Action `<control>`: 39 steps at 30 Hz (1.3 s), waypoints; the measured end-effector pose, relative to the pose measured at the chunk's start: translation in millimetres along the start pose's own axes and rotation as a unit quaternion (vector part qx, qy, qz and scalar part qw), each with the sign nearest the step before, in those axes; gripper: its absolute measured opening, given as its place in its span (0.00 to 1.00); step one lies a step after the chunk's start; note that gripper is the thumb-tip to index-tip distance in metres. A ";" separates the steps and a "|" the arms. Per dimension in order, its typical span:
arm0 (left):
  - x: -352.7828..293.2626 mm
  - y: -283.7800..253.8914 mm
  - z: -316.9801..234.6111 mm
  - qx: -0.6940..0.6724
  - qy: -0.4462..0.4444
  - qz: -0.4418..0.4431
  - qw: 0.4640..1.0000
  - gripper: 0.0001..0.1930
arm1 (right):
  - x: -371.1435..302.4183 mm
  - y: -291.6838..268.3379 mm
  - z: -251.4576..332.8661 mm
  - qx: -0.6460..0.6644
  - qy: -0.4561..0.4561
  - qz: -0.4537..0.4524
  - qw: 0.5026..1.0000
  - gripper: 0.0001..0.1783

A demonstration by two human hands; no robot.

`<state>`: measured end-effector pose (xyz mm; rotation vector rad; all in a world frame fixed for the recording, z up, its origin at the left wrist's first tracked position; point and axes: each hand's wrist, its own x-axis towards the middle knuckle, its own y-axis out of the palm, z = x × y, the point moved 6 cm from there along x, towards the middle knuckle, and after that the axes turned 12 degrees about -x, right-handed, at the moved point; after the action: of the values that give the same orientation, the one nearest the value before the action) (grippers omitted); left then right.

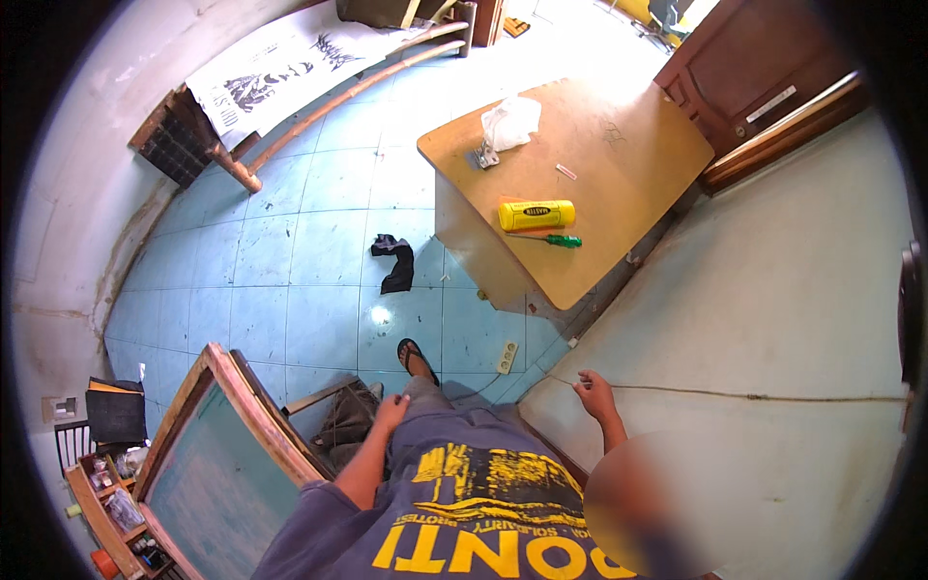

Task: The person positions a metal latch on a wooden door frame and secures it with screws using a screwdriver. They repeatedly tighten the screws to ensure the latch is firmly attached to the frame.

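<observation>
My left hand (391, 412) hangs beside my left thigh, its fingers loosely extended and no object visible in it. Out to the right, near the pale wall, my right hand (594, 395) has loosely bent fingers, partly apart, and holds nothing I can see. Ahead stands a wooden table (619, 184). On it are a yellow cylindrical container (537, 215), a screwdriver with a green handle (564, 241), a white plastic bag (510, 122) by a small metal piece (484, 155), and a small pale pinkish item (566, 172). Neither hand touches these.
On the blue tiled floor lie a black cloth (396, 266) and a white power strip (507, 357). A wooden-framed panel (224, 464) leans at left, near a wooden compartment box (101, 527). A bench (329, 101) bears a printed white sheet. A cable (754, 396) runs along the wall.
</observation>
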<state>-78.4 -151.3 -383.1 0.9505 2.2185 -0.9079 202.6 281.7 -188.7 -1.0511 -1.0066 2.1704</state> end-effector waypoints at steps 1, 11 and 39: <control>7.9 -21.0 -44.8 0.022 0.025 0.000 0.999 0.30 | 6.6 -10.4 4.6 -0.032 -0.005 -0.025 0.999 0.23; 60.7 -172.1 -441.5 -0.046 0.414 -0.074 0.906 0.20 | 194.9 -70.2 154.6 -0.175 -0.098 -0.173 0.964 0.30; 207.1 -60.6 -709.8 0.145 0.468 0.011 0.872 0.18 | 313.1 -197.1 188.8 0.225 0.051 -0.084 0.969 0.16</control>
<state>-404.3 435.9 -68.0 1.8561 2.8670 -0.8833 -102.0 544.7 -85.7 -0.8192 -0.4987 2.0465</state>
